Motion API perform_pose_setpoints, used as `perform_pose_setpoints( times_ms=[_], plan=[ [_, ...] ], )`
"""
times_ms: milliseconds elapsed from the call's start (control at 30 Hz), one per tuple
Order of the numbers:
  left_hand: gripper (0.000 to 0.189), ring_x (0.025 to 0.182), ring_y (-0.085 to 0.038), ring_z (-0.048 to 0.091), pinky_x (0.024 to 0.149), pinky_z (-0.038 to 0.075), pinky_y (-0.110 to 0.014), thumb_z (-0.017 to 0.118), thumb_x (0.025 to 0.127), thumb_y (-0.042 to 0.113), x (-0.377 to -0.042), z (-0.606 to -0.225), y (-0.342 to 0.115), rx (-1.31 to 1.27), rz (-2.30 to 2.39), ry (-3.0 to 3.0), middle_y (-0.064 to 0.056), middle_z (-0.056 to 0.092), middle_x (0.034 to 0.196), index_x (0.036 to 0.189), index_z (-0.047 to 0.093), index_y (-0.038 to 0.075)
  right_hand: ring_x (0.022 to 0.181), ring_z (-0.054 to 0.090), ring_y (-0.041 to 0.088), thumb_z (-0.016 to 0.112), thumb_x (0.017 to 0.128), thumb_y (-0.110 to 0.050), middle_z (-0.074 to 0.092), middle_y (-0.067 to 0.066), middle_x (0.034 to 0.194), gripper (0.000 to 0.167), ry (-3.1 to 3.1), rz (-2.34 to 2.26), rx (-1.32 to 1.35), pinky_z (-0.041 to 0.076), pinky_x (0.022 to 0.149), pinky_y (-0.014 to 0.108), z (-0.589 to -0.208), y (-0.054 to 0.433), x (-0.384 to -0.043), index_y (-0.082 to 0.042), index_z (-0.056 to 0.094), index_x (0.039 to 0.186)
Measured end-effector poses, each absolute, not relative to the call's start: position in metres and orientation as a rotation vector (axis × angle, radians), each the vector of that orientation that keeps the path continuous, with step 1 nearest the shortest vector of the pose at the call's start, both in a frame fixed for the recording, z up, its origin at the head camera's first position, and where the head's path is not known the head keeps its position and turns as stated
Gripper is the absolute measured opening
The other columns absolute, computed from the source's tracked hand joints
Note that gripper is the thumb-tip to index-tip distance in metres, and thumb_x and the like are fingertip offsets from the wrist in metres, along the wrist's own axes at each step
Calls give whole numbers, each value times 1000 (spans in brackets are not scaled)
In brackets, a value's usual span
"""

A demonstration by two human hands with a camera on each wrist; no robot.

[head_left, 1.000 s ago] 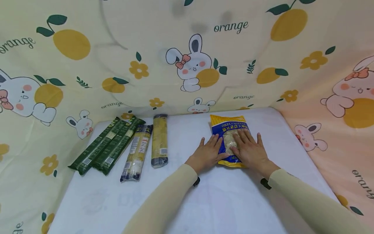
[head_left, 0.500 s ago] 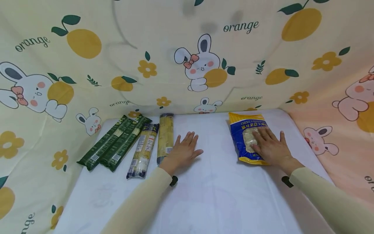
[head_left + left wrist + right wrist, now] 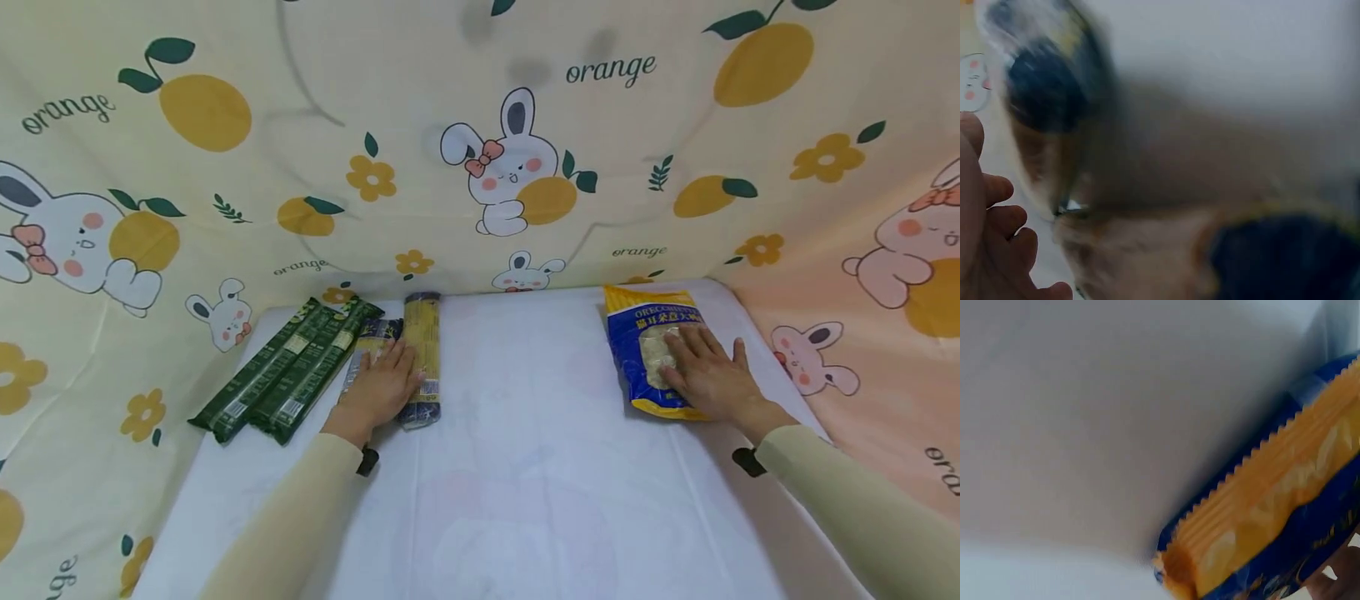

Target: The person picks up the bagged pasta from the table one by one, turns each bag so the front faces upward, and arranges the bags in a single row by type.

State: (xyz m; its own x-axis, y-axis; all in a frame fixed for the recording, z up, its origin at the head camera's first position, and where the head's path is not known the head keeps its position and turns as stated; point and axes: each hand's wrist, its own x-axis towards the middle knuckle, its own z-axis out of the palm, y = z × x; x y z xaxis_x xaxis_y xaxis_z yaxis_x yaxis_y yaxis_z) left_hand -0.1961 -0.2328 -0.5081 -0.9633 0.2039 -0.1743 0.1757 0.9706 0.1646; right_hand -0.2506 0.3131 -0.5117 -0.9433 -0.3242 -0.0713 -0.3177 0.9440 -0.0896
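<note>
My right hand (image 3: 712, 379) lies with extended fingers on a blue and yellow orecchiette pasta bag (image 3: 633, 367) at the right of the table. The bag's crimped yellow end (image 3: 1254, 506) fills much of the right wrist view. At the left, my left hand (image 3: 378, 392) is spread over a clear-and-blue pasta pack (image 3: 378, 329), hiding most of it. Its fingertips reach the edge of a second spaghetti pack (image 3: 423, 333), which lies nearly straight. In the left wrist view, loosely bent fingers (image 3: 1007, 219) show beside the blurred ends of these packs.
Two dark green long packs (image 3: 258, 371) lie slanted side by side, left of my left hand. A white cloth covers the table (image 3: 510, 467). Behind and at the sides hangs a curtain (image 3: 405, 108) printed with rabbits and oranges.
My left hand has left the orecchiette bag and moved left onto the spaghetti packs. The bag has shifted rightward with my right hand on it. The head view has turned slightly.
</note>
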Motion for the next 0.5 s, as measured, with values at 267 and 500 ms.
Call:
perform_pose_setpoints(
  times_ms=[267, 500],
  plan=[
    [86, 164, -37, 4, 126, 2, -71, 31, 110, 63, -206, -522, -242, 244, 125, 2865, -18, 3, 177, 170, 8, 5, 158, 11, 53, 35, 109, -64, 19, 31, 170, 83, 3063, -198, -442, -3, 113, 86, -521, 297, -251, 0, 31, 162],
    [92, 164, -37, -5, 127, -3, -69, 25, 108, 70, -209, -525, -234, 248, 64, 2836, -18, -5, 177, 169, 1, 6, 158, 9, 53, 34, 109, -65, 16, 31, 171, 85, 3062, -185, -401, -4, 114, 86, -519, 295, -251, -1, 28, 164]
  ],
)
